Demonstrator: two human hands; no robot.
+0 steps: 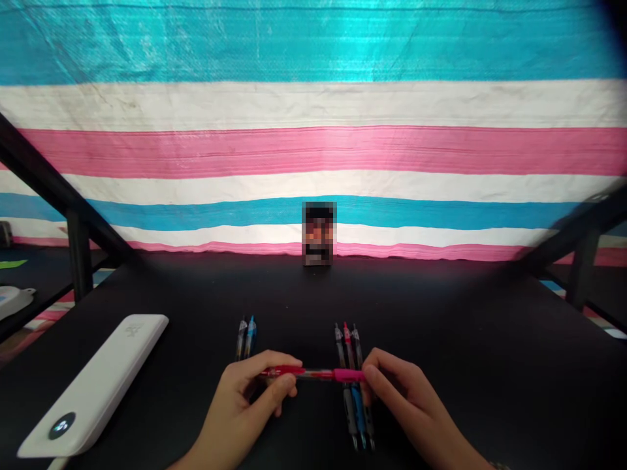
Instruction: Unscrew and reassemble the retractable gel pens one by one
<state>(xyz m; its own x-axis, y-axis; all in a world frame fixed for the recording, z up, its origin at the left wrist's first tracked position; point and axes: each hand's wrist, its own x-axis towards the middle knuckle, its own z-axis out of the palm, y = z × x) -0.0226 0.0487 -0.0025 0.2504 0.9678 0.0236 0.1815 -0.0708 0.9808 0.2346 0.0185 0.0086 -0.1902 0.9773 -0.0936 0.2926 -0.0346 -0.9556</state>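
Note:
A red pen with a pink grip (318, 375) is held level between both hands, above the black table. My left hand (255, 398) pinches its red clip end between thumb and fingers. At the pink end, the thumb and fingers of my right hand (396, 385) close on the tip. Beneath the right part of the pen lie several pens in a row (345, 349), with black, red and blue parts; the held pen and my right hand cover some of them. Two pens, one black and one blue (251, 336), lie just beyond my left hand, their lower ends hidden.
A long white device with a small round display (98, 385) lies on the left of the black table (206, 287). A small pixelated upright item (318, 235) stands at the back edge. Dark metal bars (78, 254) flank the table, and a striped tarp (313, 150) hangs behind.

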